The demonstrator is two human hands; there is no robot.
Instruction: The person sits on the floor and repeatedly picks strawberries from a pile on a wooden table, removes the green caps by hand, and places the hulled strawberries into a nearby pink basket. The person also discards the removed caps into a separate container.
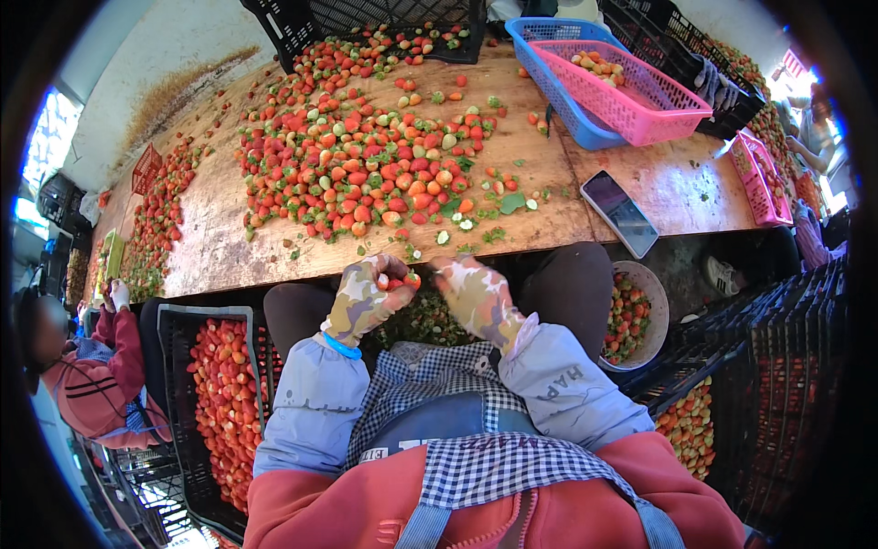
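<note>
My left hand [370,295], in a camouflage-patterned glove, is closed around a few strawberries [389,282] at the table's front edge. Green leaves show on one of them. Close by on the right, my right hand [477,291] wears a matching glove; its fingertips are blurred, so whether they pinch anything is unclear. Ahead of both hands a large heap of strawberries [350,165], many with green caps, spreads over the wooden table [212,254]. Beneath the hands, between my knees, lie green strawberry caps and leaves [432,319].
A black crate [223,405] of capped-off strawberries stands at left, near a seated person [103,384]. At right are a smartphone [619,213], a white bucket [655,295] of strawberries and stacked black crates [789,384]. Blue [549,75] and pink baskets [658,123] sit at the back right.
</note>
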